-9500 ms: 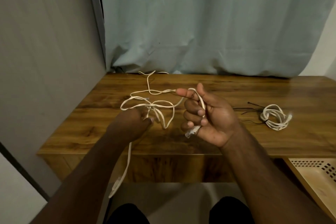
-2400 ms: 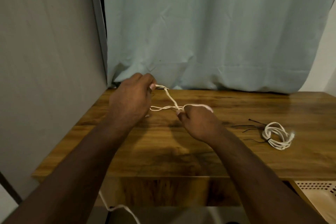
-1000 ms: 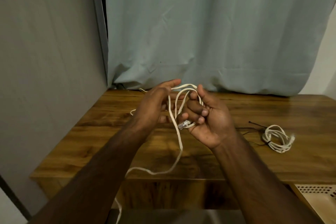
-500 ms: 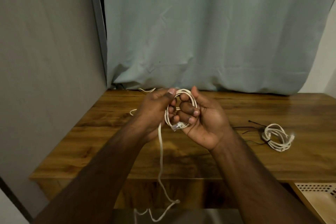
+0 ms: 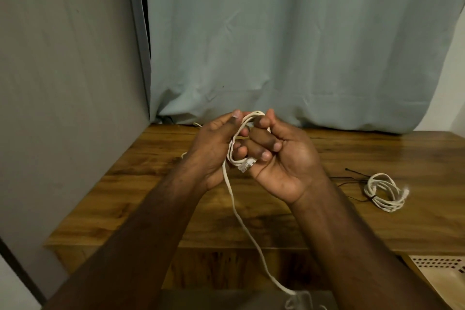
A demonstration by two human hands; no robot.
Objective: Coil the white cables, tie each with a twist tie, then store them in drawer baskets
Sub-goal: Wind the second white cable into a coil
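Fingers of the right hand (image 5: 281, 158) curl palm-up round the loops of a thin white cable (image 5: 232, 199), its clear plastic plug (image 5: 246, 165) poking out under the fingertips at frame centre. Left hand (image 5: 214, 148) pinches the same loops from the left, thumb on top. Loose tail hangs down past the wooden table (image 5: 251, 221) edge to the bottom of frame. At right, lying on the table: a second white cable coil, tied (image 5: 385, 191), with thin black twist ties (image 5: 352, 178) just left of it. Perforated beige basket (image 5: 442, 272) at lower right corner.
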